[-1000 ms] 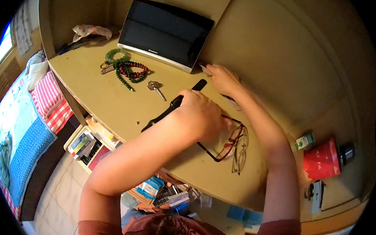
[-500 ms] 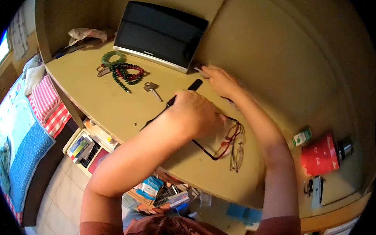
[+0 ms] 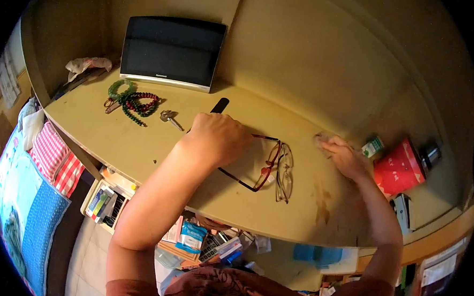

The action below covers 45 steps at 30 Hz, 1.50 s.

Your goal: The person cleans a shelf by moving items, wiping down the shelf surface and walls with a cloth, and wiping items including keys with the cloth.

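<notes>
1. Hands well apart over the desk (image 3: 91, 120); we have both in view.
2. Left hand (image 3: 217, 139): knuckles up, fingertips hidden from us. Black strap (image 3: 220, 106) pokes out past its far side. We can't tell if the hand grips the strap or just covers it.
3. Right hand (image 3: 348, 158): fingers pinched on a crumpled wipe (image 3: 321, 140), over the right part of the desk. Wipe is blurred; we can't tell if it touches the surface.
4. Brownish marks (image 3: 322, 204) on the desk, on the near side of the right hand.
5. Between hands we see red-framed glasses (image 3: 266, 171), temples toward the left hand; thin-framed glasses (image 3: 287, 169) just beside, to their right.
6. Key (image 3: 170, 117) left of the left hand; bead strands (image 3: 142, 105) and green bracelet (image 3: 123, 90) farther left.
7. Tablet (image 3: 172, 53) stands behind, screen dark.
8. Red tub (image 3: 399, 168) and small green-and-white box (image 3: 372, 147) near the right hand.
</notes>
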Tool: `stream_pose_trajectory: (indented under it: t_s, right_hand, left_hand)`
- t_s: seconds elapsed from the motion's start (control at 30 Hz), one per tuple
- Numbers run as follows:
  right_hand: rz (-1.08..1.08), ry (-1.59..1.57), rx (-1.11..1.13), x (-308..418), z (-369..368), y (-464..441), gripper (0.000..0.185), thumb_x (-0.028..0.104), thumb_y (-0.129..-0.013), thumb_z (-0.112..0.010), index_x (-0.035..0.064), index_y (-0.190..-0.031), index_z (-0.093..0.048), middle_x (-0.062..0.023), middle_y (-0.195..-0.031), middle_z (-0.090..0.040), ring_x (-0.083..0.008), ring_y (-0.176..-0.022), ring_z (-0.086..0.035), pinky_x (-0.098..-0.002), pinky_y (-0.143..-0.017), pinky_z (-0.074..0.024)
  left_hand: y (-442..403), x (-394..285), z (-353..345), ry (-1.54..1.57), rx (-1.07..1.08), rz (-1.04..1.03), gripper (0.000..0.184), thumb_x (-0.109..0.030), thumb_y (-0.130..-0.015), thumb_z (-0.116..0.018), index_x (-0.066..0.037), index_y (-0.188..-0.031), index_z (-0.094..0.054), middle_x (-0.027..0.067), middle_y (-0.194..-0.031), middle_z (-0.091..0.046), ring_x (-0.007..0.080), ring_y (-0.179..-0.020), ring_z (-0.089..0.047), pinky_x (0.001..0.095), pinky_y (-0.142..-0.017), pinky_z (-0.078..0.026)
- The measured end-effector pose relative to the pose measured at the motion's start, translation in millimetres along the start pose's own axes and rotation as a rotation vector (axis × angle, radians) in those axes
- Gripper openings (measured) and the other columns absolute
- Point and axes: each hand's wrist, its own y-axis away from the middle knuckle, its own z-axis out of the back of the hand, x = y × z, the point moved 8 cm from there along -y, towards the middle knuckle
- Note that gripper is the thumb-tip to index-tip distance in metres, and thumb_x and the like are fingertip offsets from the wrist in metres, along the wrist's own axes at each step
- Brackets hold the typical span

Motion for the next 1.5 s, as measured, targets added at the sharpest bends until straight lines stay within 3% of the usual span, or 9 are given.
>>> stream_pose_trajectory:
  t_s: [0.17, 0.27, 0.3, 0.37, 0.87, 1.03, 1.2, 1.33, 1.5]
  right_hand:
    - [-0.009, 0.531, -0.474, -41, 14, 11, 0.038, 0.003, -0.091, -0.046, 0.0028, -0.126, -0.063, -0.0192, -0.115, -0.061, -0.031, -0.111, -0.06, -0.0386, -0.096, -0.0466]
    - [-0.377, 0.18, -0.138, -32, -2, -50, 0.042, 0.02, -0.097, -0.051, 0.0015, -0.134, -0.055, -0.0187, -0.126, -0.061, -0.0319, -0.118, -0.058, -0.0368, -0.098, -0.0467]
    - [-0.394, -0.548, -0.349, -11, -13, -68, 0.033, 0.008, -0.095, -0.051, 0.0003, -0.126, -0.06, -0.0231, -0.116, -0.063, -0.038, -0.109, -0.061, -0.0421, -0.092, -0.0485]
    - [0.069, 0.023, -0.309, 18, -29, -120, 0.036, 0.007, -0.095, -0.051, 0.0015, -0.129, -0.06, -0.0206, -0.129, -0.059, -0.0361, -0.118, -0.057, -0.0408, -0.1, -0.0455]
    - [-0.712, 0.429, -0.254, -55, 19, 8, 0.035, 0.02, -0.093, -0.051, 0.0087, -0.125, -0.064, -0.0191, -0.131, -0.06, -0.0402, -0.122, -0.056, -0.0482, -0.099, -0.0476]
    - [-0.711, 0.299, -0.308, -40, 11, 53, 0.037, 0.014, -0.095, -0.045, 0.0066, -0.128, -0.059, -0.0173, -0.131, -0.06, -0.0379, -0.12, -0.057, -0.0454, -0.096, -0.0493]
    - [-0.042, 0.399, -0.279, 71, -17, 86, 0.044, 0.005, -0.093, -0.044, 0.0117, -0.135, -0.054, -0.0148, -0.128, -0.059, -0.0347, -0.115, -0.059, -0.0425, -0.095, -0.0507]
    - [-0.062, 0.307, -0.201, 93, -14, 81, 0.041, 0.013, -0.091, -0.05, 0.0123, -0.131, -0.059, -0.0168, -0.132, -0.057, -0.0349, -0.115, -0.06, -0.0441, -0.094, -0.0507]
    - [-0.616, 0.428, -0.282, -64, -9, 24, 0.041, 0.006, -0.092, -0.045, 0.0123, -0.13, -0.058, -0.0168, -0.125, -0.059, -0.0362, -0.115, -0.058, -0.044, -0.092, -0.0504]
  left_hand:
    - [-3, 0, -5, -0.021, -0.046, 0.002, 0.043, -0.041, -0.098, -0.05, -0.004, -0.105, -0.071, 0.0198, -0.104, -0.071, 0.0365, -0.102, -0.067, 0.0482, -0.09, -0.051]
    - [-4, 2, -11, -0.132, 0.062, 0.029, 0.041, -0.039, -0.097, -0.051, -0.005, -0.107, -0.071, 0.0204, -0.105, -0.071, 0.0363, -0.104, -0.067, 0.0477, -0.092, -0.05]
    - [-4, 3, -11, -0.108, -0.028, -0.001, 0.043, -0.041, -0.098, -0.049, -0.005, -0.101, -0.073, 0.0194, -0.102, -0.072, 0.0337, -0.101, -0.069, 0.045, -0.088, -0.052]
    - [0, 1, -3, -0.047, -0.137, -0.006, 0.048, -0.044, -0.099, -0.047, -0.004, -0.094, -0.075, 0.0202, -0.097, -0.072, 0.0327, -0.097, -0.07, 0.0444, -0.086, -0.053]
    - [3, -6, 2, -0.145, -0.125, -0.056, 0.055, -0.047, -0.1, -0.043, -0.002, -0.095, -0.074, 0.022, -0.095, -0.071, 0.0389, -0.095, -0.068, 0.049, -0.087, -0.052]
    - [-2, -2, -1, -0.161, -0.105, -0.063, 0.056, -0.048, -0.101, -0.041, -0.002, -0.099, -0.073, 0.0225, -0.101, -0.07, 0.038, -0.101, -0.067, 0.0486, -0.09, -0.051]
    - [-5, -1, -8, -0.136, -0.111, -0.05, 0.059, -0.052, -0.1, -0.042, -0.001, -0.1, -0.073, 0.0219, -0.102, -0.071, 0.0363, -0.103, -0.067, 0.0484, -0.091, -0.051]
    - [-5, -4, -10, -0.243, -0.062, -0.035, 0.044, -0.042, -0.1, -0.045, -0.008, -0.11, -0.071, 0.0208, -0.107, -0.07, 0.04, -0.101, -0.067, 0.0501, -0.087, -0.053]
    - [-3, -5, -8, -0.195, -0.091, 0.003, 0.049, -0.048, -0.101, -0.043, -0.009, -0.106, -0.073, 0.0201, -0.106, -0.07, 0.0389, -0.101, -0.067, 0.0496, -0.088, -0.053]
